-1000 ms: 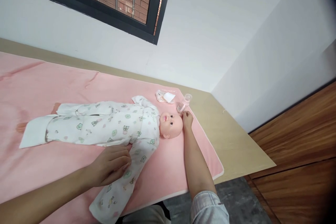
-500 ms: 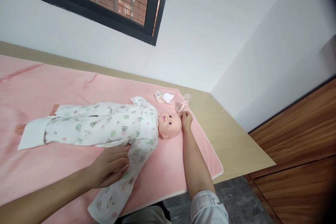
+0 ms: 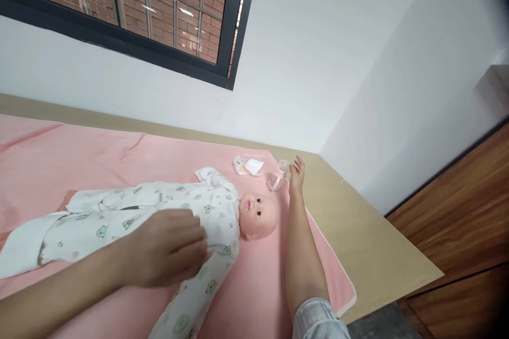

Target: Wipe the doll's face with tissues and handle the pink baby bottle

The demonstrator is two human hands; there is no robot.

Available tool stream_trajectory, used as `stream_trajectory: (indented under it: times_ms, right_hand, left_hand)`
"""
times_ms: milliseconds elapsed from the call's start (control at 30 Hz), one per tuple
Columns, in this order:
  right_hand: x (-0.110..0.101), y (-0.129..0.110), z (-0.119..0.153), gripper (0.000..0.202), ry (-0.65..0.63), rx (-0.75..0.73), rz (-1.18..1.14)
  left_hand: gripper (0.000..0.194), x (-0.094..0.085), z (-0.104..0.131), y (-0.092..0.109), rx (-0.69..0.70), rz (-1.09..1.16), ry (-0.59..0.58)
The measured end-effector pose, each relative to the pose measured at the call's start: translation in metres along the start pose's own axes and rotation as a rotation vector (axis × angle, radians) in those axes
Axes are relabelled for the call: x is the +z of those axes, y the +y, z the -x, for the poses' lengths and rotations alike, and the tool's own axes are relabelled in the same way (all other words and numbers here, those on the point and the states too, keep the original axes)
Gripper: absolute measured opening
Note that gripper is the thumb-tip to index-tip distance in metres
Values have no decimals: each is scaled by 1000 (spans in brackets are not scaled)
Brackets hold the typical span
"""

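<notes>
A baby doll (image 3: 258,215) in white patterned clothes lies on its back on a pink mat (image 3: 254,286), its head toward the right. Over the doll's torso and near sleeve is my left hand (image 3: 169,248), its fingers curled in and slightly blurred; what they hold, if anything, is hidden. My right hand (image 3: 297,173) is raised just right of a small clear bottle (image 3: 278,176), with fingers apart and nothing between them. Left of the bottle, a clear plastic packet with a white piece (image 3: 251,166) rests on the mat.
The mat covers a pale wooden table (image 3: 350,228), whose right corner juts toward brown wooden furniture (image 3: 457,212). Behind the table are a white wall and a dark-framed window (image 3: 159,53) with bars.
My right hand has moved right, away from beside the bottle and doll's head, and its fingers have opened. My left hand has lifted and come closer to the camera. The view has shifted slightly.
</notes>
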State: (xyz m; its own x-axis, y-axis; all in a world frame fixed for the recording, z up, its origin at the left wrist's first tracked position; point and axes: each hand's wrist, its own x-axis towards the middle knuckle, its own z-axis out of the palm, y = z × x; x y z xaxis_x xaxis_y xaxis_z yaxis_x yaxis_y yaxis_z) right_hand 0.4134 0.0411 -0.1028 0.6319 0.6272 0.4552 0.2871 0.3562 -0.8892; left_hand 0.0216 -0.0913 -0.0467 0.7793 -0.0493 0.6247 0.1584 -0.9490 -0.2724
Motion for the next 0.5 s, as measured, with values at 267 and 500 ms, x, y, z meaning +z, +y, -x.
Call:
stream_trajectory:
  times_ms: [267,500]
  right_hand:
    - [11,-11,-9,85,-299,47,182]
    - [7,9,-8,111,-314,80,235]
  left_hand:
    - [38,-22,-31,-59,-450,18,-408]
    - [34,-20,-12,-84,-623,158,-561]
